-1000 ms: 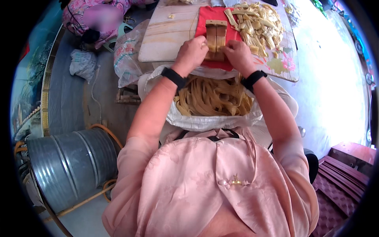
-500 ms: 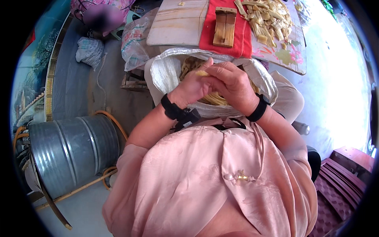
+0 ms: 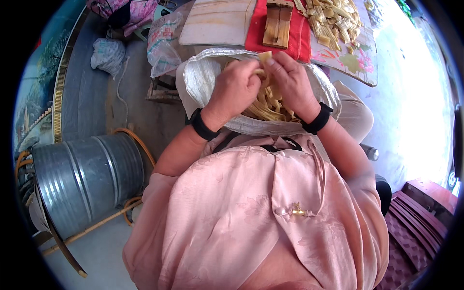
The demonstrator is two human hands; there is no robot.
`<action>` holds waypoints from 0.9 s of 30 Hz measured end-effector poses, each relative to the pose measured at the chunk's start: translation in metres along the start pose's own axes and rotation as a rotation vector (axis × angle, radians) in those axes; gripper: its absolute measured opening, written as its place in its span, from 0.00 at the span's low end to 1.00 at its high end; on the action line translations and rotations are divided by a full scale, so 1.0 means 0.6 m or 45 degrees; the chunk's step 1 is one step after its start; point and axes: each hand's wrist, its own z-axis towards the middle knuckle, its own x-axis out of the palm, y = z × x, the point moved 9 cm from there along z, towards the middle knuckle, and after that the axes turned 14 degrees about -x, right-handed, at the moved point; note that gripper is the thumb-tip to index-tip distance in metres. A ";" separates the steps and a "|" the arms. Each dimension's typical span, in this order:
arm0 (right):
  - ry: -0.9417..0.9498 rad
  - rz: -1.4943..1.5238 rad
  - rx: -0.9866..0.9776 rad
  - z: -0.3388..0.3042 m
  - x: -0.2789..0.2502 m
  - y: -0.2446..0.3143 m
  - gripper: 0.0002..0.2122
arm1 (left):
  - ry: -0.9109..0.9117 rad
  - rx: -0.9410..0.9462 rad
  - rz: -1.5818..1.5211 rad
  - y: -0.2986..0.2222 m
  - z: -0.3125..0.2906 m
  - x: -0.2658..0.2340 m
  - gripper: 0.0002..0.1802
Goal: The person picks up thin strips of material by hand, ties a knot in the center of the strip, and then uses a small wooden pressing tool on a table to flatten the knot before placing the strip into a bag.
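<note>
My left hand (image 3: pixel 236 89) is closed in a loose fist above a white woven sack (image 3: pixel 195 87), and a bit of pale yellow strip shows at its fingers. Close beside it, my right hand (image 3: pixel 293 83) pinches a flat, pale yellow fibrous strip (image 3: pixel 265 56) between thumb and fingers. The strip seems to run down between both hands, but the fingers hide part of it. Inside the sack lie many long yellowish strips (image 3: pixel 268 107), dried and plant-like.
Beyond the sack, a wooden block tool (image 3: pixel 277 30) rests on a red cloth (image 3: pixel 254 36). A heap of pale strips (image 3: pixel 333 21) lies on the flowered board (image 3: pixel 355 65) at right. A pale board (image 3: pixel 212 24) is at left. Nearer left lies a metal drum (image 3: pixel 89 179).
My hands, pressed together before, have moved apart. The left is now in a fist and the right pinches the strip, which stands up more visibly between them. The view has shifted slightly.
</note>
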 end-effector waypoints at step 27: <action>0.078 0.434 0.383 -0.017 0.004 -0.008 0.14 | 0.026 -0.217 -1.014 0.026 0.001 -0.003 0.04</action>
